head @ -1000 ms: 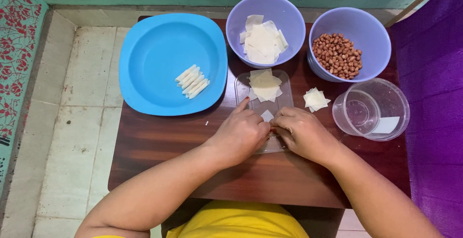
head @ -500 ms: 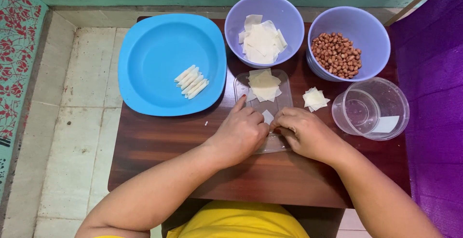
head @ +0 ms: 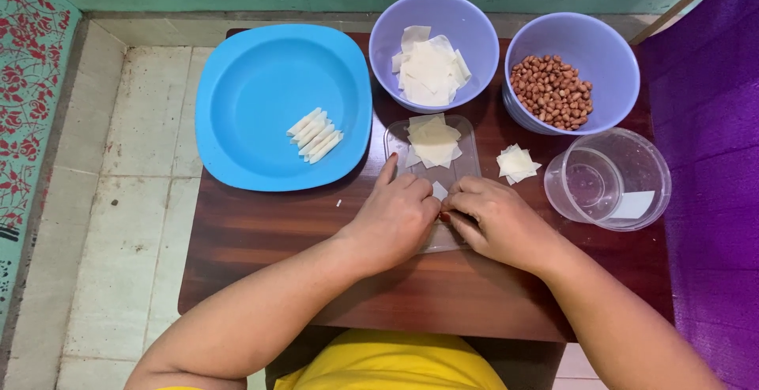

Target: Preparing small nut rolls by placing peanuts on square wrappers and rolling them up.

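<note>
My left hand (head: 397,218) and my right hand (head: 496,222) meet over a clear plastic board (head: 468,139) in the middle of the small wooden table (head: 261,240). Between the fingertips of both hands is a small white wrapper piece (head: 439,191), pinched and partly hidden. A loose stack of square wrappers (head: 432,140) lies at the far end of the board. A blue plate (head: 261,90) on the left holds several thin white rolled sticks (head: 315,135).
A purple bowl (head: 395,22) with cut wrappers and a purple bowl (head: 624,58) of peanuts (head: 552,91) stand at the back. A clear round container (head: 632,170) with water sits at the right, a small wrapper pile (head: 517,162) beside it. Tiled floor lies left.
Both hands stay over the board with only small finger movements on the wrapper piece. Nothing else has moved.
</note>
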